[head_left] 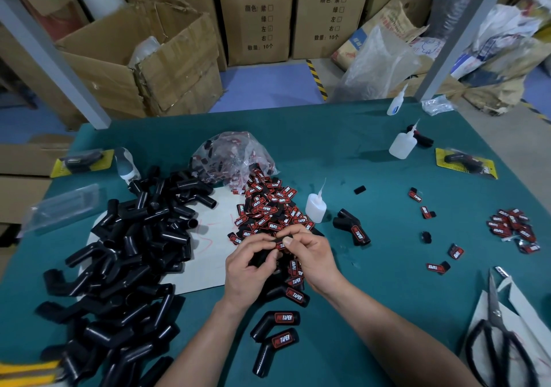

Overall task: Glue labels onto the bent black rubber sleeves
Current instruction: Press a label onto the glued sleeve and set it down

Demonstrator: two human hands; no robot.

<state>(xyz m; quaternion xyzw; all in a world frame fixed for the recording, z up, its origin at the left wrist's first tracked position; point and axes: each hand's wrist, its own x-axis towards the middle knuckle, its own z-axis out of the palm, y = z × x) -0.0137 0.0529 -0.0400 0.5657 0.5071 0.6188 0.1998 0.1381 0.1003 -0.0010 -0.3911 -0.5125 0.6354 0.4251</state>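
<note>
Over the counter, the left hand grips a sleeve; the right hand pinches a label onto it. Pressing it flat likely comes next.

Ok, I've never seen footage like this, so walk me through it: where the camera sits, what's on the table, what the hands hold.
There is no machine here: one camera on a person's head looks down at their bare hands. The left hand grips a bent black sleeve; the right hand pinches a red and black label right by it. On the green table lie a heap of bare sleeves, a pile of labels, a glue bottle, labelled sleeves and scissors.
</note>
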